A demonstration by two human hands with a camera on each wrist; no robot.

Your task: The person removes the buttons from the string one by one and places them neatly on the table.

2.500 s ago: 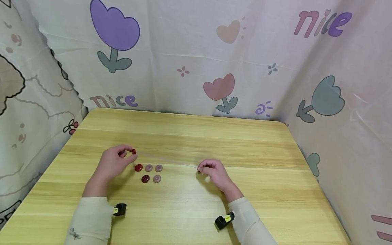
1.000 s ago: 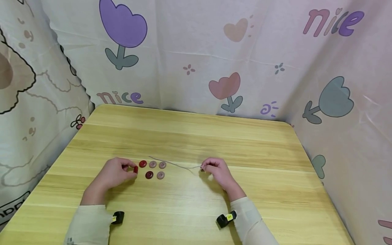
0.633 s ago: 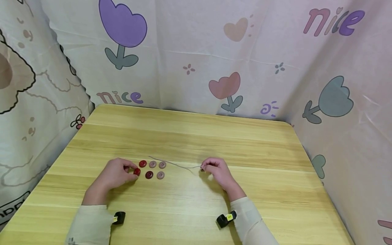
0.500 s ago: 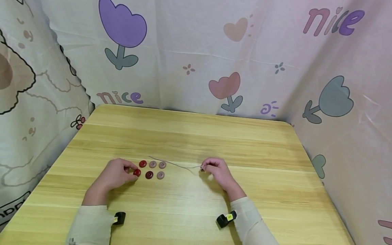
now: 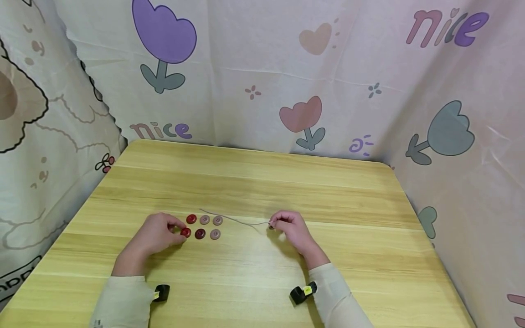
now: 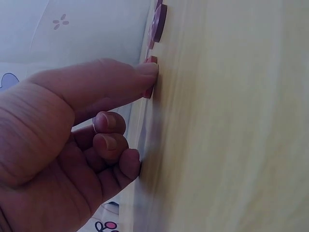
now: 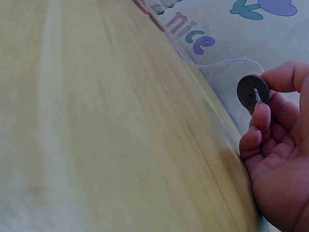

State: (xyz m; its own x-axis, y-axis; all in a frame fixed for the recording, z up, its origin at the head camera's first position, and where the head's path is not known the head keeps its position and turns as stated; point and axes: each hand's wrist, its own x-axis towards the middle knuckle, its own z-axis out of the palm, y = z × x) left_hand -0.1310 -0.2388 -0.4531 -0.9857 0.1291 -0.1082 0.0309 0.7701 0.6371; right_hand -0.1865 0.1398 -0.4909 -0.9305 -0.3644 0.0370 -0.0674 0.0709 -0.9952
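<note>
My left hand (image 5: 153, 234) rests low over the table at the left end of two short rows of buttons. Its thumb and forefinger hold a red button (image 5: 186, 233) by the rim, flat against the wood. In the left wrist view the thumb (image 6: 145, 72) covers part of that button. My right hand (image 5: 292, 231) pinches a dark button (image 7: 248, 92) upright, with a thin string knotted through its holes. From there the pale string (image 5: 235, 220) runs left, its free end behind the rows.
Beside the held one lie another red button (image 5: 191, 219), a dark red button (image 5: 200, 234) and three mauve buttons, one of them the front mauve button (image 5: 215, 234). The wooden table (image 5: 262, 182) meets a printed curtain (image 5: 246, 54) at the back.
The string, earlier stretched between both hands, now hangs slack with its left end on the table. My left hand has lowered the red button and tipped it flat in the front row.
</note>
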